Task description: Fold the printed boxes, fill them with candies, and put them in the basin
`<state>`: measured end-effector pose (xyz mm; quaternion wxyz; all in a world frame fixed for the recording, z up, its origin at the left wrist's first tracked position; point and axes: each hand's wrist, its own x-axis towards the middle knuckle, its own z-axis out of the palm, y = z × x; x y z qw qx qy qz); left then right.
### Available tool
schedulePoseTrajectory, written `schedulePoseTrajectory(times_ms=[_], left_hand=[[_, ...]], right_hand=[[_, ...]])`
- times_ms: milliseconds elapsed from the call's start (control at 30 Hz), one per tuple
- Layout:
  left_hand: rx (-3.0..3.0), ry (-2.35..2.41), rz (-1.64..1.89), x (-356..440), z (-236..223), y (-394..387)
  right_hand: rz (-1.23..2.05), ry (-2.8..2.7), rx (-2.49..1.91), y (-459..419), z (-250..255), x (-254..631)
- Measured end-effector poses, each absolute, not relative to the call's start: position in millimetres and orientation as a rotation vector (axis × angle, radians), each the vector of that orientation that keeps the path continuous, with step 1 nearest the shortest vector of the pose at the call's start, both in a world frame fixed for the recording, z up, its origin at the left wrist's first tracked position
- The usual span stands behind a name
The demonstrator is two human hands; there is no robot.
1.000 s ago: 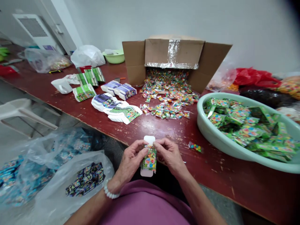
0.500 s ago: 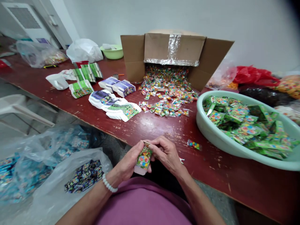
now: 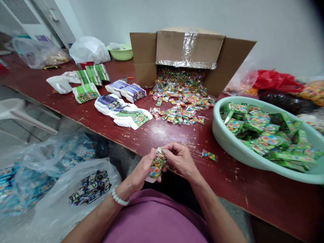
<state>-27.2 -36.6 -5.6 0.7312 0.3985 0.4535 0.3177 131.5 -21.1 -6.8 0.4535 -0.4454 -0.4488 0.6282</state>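
Note:
A small green printed candy box (image 3: 157, 166) is held in front of me at the table's near edge. Around its left side, my left hand (image 3: 141, 170) is closed, with a pale bead bracelet on the wrist. My right hand (image 3: 180, 160) pinches the box's upper end, where a white flap shows. The lower end shows a pale flap too. To the right of my hands a clear packet of coloured candies (image 3: 210, 155) lies on the table. Beyond my hands are flat printed cartons (image 3: 131, 116), fanned out, and a heap of wrapped candies (image 3: 181, 113).
An open cardboard box (image 3: 188, 47) spills candies at the back. At right stands a pale green basin (image 3: 217, 135) of filled green boxes. Bundled purple cartons (image 3: 133, 92), green bundles (image 3: 87, 92) and a white mug (image 3: 59, 84) sit left. Plastic bags (image 3: 106, 165) lie below the table.
The candy box has tilted, and its upper end now shows a white flap. My right hand has shifted slightly at that end. The camera view has moved a little.

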Motion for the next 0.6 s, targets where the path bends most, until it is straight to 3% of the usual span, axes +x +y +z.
schedulePoseTrajectory(times_ms=[367, 600], left_hand=[[0.708, 0.921, 0.719, -26.4, -7.0, -35.1], [0.784, 0.929, 0.777, -31.4, -5.9, -31.5]], right_hand=[[1.661, -1.049, -1.141, -18.5, -9.7, 131.6], [1.329, -1.500, -1.131, -22.9, -1.9, 137.2]])
